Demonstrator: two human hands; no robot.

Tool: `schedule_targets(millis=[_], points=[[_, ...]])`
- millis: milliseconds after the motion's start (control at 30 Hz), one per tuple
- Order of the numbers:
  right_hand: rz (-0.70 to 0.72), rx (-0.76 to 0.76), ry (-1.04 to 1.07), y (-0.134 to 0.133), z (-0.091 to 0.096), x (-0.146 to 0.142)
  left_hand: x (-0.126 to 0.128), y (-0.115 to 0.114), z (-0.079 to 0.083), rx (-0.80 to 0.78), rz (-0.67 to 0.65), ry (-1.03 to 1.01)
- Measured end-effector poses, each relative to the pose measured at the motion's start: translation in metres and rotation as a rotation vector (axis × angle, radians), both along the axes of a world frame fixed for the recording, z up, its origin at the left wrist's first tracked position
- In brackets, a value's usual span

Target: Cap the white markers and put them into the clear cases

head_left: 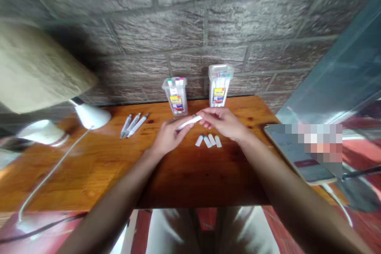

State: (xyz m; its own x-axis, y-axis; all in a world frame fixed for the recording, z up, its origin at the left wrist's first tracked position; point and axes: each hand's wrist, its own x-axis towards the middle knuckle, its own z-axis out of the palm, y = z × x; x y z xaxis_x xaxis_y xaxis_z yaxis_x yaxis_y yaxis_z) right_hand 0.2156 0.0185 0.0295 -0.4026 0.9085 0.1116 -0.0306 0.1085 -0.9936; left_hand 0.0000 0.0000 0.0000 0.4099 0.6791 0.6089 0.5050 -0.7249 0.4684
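Observation:
Both my hands meet over the middle of a small wooden table (pixel 89 166). My left hand (pixel 169 137) and my right hand (pixel 224 122) together hold a white marker (pixel 189 122), one hand at each end. Just below my right hand lie several white marker caps (pixel 208 141) in a row on the wood. Three uncapped markers (pixel 132 125) lie side by side to the left. At the back stand two clear marker boxes: the left box (pixel 175 95) has no lid, and the right box (pixel 220 85) is lidded.
A white desk lamp (pixel 91 115) with a thin arm and cable stands at the left. A book or tablet (pixel 297 154) lies on the table's right edge. A stone-pattern wall (pixel 190 27) rises behind. A pale cushion (pixel 32 67) sits at the far left.

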Motion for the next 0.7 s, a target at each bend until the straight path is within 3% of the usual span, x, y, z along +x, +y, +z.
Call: schedule_targets(millis=[533, 700], points=[[-0.028, -0.031, -0.038, 0.0019, -0.0012, 0.005, 0.0006, -0.0002, -0.0049, 0.002, 0.094, 0.009], [-0.006, -0.048, -0.013, 0.0006, -0.0001, 0.0069, 0.0011, 0.0, -0.004, 0.01, 0.048, 0.024]])
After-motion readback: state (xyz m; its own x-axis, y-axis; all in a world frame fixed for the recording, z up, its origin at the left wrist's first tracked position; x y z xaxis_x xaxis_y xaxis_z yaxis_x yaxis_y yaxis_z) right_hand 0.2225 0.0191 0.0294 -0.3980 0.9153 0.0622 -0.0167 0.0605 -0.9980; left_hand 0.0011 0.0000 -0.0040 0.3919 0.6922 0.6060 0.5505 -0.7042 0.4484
